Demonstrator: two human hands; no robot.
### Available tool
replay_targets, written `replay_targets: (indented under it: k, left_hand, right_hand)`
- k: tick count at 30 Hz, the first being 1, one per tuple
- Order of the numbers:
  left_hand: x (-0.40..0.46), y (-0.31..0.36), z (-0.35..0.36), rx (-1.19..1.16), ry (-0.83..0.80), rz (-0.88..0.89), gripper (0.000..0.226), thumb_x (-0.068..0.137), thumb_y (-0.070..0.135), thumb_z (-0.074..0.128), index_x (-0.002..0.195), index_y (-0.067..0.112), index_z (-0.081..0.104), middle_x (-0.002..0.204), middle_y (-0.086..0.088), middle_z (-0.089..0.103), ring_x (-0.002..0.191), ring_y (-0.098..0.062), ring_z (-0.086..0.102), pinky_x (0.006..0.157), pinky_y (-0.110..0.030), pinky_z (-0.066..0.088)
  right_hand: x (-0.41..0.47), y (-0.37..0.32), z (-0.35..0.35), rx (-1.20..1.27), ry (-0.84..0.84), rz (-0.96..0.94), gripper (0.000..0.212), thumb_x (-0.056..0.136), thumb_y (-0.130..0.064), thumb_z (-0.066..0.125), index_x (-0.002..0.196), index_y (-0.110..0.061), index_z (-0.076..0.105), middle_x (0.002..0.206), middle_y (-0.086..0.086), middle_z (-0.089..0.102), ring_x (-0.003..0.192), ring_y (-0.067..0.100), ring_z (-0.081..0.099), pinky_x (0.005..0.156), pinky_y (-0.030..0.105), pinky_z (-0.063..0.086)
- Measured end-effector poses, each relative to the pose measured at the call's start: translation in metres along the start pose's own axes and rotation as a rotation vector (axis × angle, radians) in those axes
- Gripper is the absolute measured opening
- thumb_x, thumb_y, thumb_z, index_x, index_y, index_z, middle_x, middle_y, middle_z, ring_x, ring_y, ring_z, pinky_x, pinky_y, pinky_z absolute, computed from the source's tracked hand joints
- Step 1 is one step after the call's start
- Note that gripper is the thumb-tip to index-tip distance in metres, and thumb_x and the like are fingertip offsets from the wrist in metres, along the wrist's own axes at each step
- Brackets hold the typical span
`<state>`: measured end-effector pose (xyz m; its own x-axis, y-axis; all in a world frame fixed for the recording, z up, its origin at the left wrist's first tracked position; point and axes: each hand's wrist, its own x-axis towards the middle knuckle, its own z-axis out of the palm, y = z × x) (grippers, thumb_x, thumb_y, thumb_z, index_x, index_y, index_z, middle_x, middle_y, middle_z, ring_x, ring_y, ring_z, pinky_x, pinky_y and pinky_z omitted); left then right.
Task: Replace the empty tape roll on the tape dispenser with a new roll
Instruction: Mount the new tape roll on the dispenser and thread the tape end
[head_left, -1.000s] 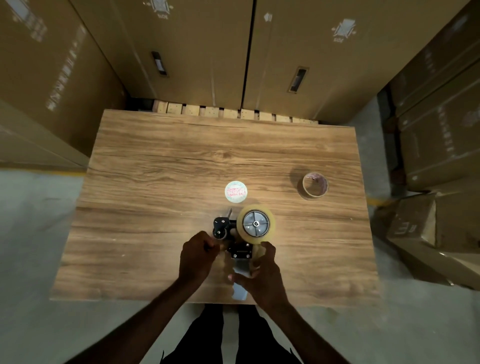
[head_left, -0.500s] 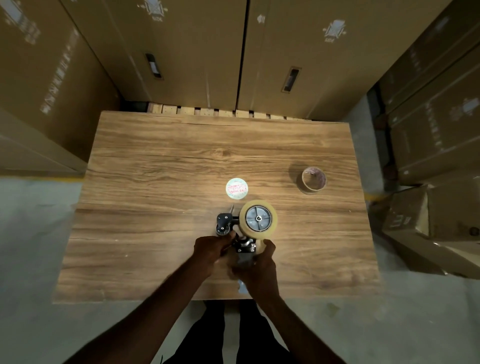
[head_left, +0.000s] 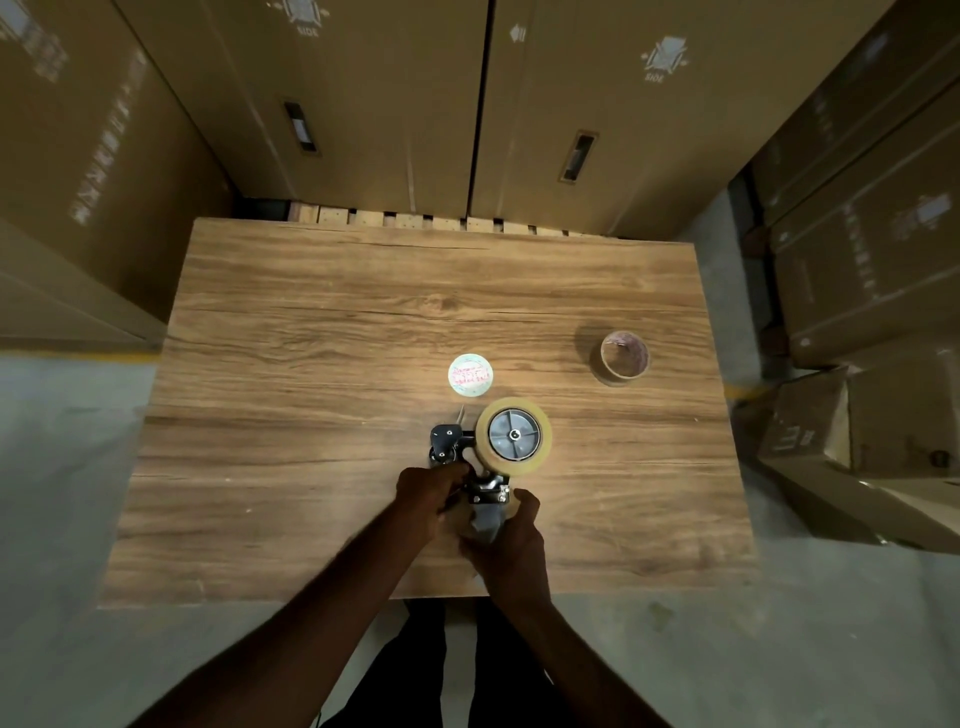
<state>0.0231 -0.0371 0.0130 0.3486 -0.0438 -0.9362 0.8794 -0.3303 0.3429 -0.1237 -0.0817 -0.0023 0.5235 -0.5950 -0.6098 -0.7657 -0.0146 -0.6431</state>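
A black tape dispenser (head_left: 447, 441) lies near the front middle of the wooden table (head_left: 311, 364). A full tan tape roll (head_left: 513, 435) sits on its grey hub. My right hand (head_left: 506, 545) is closed around the dispenser's handle. My left hand (head_left: 428, 491) pinches at the dispenser frame just below the roll; what its fingertips hold is hidden. The empty cardboard core (head_left: 623, 357) stands apart at the right of the table.
A round white label disc with red print (head_left: 470, 375) lies just beyond the dispenser. Tall cardboard boxes (head_left: 389, 104) wall in the table at the back, left and right. A smaller open box (head_left: 852, 441) sits on the floor at right.
My left hand has moved right and closer to the dispenser frame under the roll. My right hand has shifted slightly up the handle. The dispenser has stayed in place.
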Motion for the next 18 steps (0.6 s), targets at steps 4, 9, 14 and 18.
replay_targets:
  k: [4,9,14,18]
  left_hand:
    - [0.000,-0.001,-0.003,0.017,0.003,-0.033,0.020,0.073,0.007,0.080,0.086,-0.001,0.066,0.076,-0.014,0.066,0.061,-0.021,0.062,0.038,-0.022,0.047]
    - [-0.001,-0.003,-0.005,-0.058,-0.011,-0.078,0.015,0.079,0.004,0.076,0.077,0.003,0.061,0.075,-0.013,0.063,0.063,-0.022,0.059,0.030,-0.017,0.041]
    - [0.010,-0.005,-0.010,-0.147,-0.076,-0.150,0.031,0.072,0.007,0.077,0.101,0.001,0.072,0.086,-0.016,0.073,0.071,-0.027,0.068,0.052,-0.028,0.047]
    - [0.008,-0.005,-0.010,-0.179,-0.067,-0.165,0.014,0.077,0.004,0.072,0.091,0.003,0.069,0.082,-0.015,0.069,0.070,-0.027,0.064,0.057,-0.030,0.047]
  right_hand:
    - [0.000,0.000,0.000,-0.003,-0.026,-0.017,0.079,0.081,-0.009,0.088,0.140,-0.012,0.034,0.088,-0.008,0.069,0.060,-0.004,0.069,0.052,0.007,0.051]
    - [0.002,0.005,0.000,0.014,-0.001,-0.087,0.088,0.076,-0.012,0.092,0.142,-0.012,0.033,0.077,-0.014,0.067,0.072,-0.016,0.069,0.058,0.009,0.055]
    - [0.007,-0.002,0.002,0.074,0.065,-0.087,0.102,0.069,-0.019,0.096,0.146,-0.013,0.030,0.109,0.001,0.075,0.084,0.002,0.071,0.062,0.009,0.055]
    - [0.017,-0.012,0.010,0.107,0.063,0.038,0.085,0.074,-0.026,0.092,0.136,-0.023,0.033,0.100,-0.002,0.074,0.077,0.002,0.069,0.060,0.015,0.058]
